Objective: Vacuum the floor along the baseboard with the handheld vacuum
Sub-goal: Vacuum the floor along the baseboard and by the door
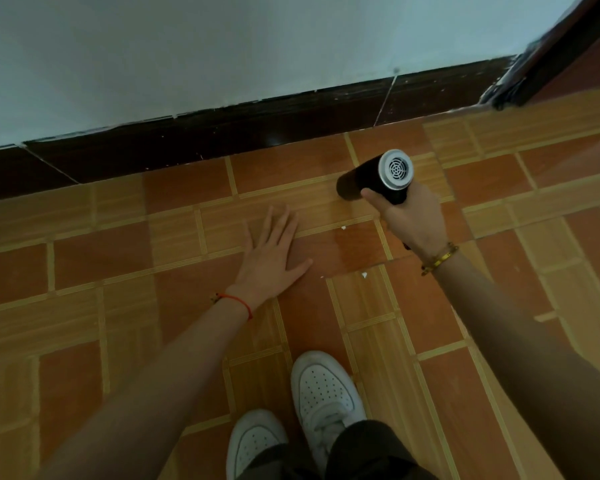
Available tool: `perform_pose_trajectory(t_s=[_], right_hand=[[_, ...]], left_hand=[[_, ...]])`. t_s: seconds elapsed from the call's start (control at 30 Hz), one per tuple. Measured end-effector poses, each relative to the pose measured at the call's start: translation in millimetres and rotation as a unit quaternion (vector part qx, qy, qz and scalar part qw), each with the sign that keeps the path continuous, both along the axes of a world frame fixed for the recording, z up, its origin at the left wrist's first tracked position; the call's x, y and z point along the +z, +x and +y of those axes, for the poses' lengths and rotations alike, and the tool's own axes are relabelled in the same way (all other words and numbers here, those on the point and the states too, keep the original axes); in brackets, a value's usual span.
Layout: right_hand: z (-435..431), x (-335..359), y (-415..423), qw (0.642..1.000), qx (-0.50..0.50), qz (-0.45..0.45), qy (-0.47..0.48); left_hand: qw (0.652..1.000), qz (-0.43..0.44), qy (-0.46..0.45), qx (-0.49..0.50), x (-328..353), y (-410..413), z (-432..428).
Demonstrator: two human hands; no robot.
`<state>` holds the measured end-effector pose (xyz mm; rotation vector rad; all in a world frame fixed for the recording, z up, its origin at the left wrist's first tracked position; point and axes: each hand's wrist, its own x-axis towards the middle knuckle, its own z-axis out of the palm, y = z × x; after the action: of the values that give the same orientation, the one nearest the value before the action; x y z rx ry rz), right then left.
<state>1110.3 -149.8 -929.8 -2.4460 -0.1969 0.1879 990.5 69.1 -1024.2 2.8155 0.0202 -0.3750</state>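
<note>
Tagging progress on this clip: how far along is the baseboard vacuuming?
Early or mid-pass. Done: the right hand grips the handheld vacuum, nozzle end low over the tiled floor near the dark baseboard. In hand: left hand flat, open, empty. Left: white specks lie on tiles behind the nozzle; whether the baseboard strip is clean, I cannot tell.

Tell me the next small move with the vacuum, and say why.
Probably tip the handheld vacuum nose-down and push it forward to the baseboard. The right hand holds it above the tiles with its nose short of the baseboard, while the left hand is spread open over the floor.
</note>
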Motion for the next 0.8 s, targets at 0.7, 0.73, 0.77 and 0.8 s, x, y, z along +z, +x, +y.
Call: perform_pose_trajectory(t_s=[0.7, 0.73, 0.77, 0.8], right_hand=[[-22.4, 4.1, -35.4, 0.987, 0.093, 0.126, -0.046], [-22.0, 6.0, -37.6, 0.982, 0.116, 0.14, -0.044], [-21.2, 8.3, -40.0, 0.979, 0.137, 0.145, -0.043], [-20.2, 10.4, -42.1, 0.975, 0.157, 0.151, -0.04]], left_hand=[[0.999, 0.016, -0.022, 0.023, 11.5, -4.5, -19.9], [0.999, 0.013, -0.023, 0.027, 11.5, -4.6, -18.6], [0.999, 0.011, -0.023, 0.029, 11.2, -4.6, -17.7], [0.999, 0.01, -0.022, 0.031, 10.8, -4.2, -17.5]])
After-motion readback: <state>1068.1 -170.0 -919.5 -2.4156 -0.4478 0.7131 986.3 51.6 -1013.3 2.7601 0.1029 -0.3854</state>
